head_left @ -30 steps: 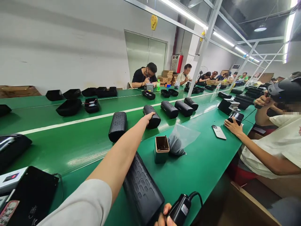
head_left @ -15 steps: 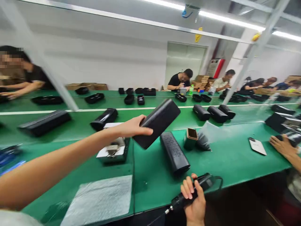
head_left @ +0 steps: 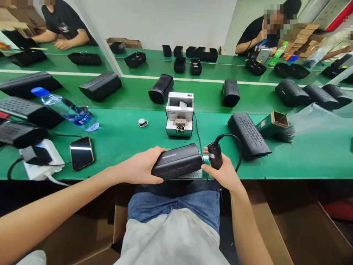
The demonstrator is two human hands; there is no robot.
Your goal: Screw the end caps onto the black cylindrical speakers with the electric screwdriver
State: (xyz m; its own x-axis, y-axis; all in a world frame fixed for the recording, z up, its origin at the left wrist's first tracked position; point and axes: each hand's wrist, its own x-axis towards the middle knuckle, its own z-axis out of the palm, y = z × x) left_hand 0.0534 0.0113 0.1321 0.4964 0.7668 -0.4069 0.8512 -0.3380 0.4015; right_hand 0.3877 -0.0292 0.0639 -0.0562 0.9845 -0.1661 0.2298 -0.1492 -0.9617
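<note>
My left hand is closed round the left end of a black speaker with MERKURY lettering, held tilted at the bench's front edge. In my right hand is a black electric screwdriver with a looping cable, close to the speaker's right end. The screwdriver's tip is hidden. Just beyond the speaker stands a small white and grey screw feeder. Another black speaker, with a patterned grille, lies to the right of my right hand.
A phone, a white power strip and a tilted water bottle are on the left. A green box and plastic bag stand right. Several speakers line the green belt; people sit across it.
My left hand has brought the speaker down and in towards my body. The screwdriver is now upright beside the speaker's end. My view has turned left and down.
</note>
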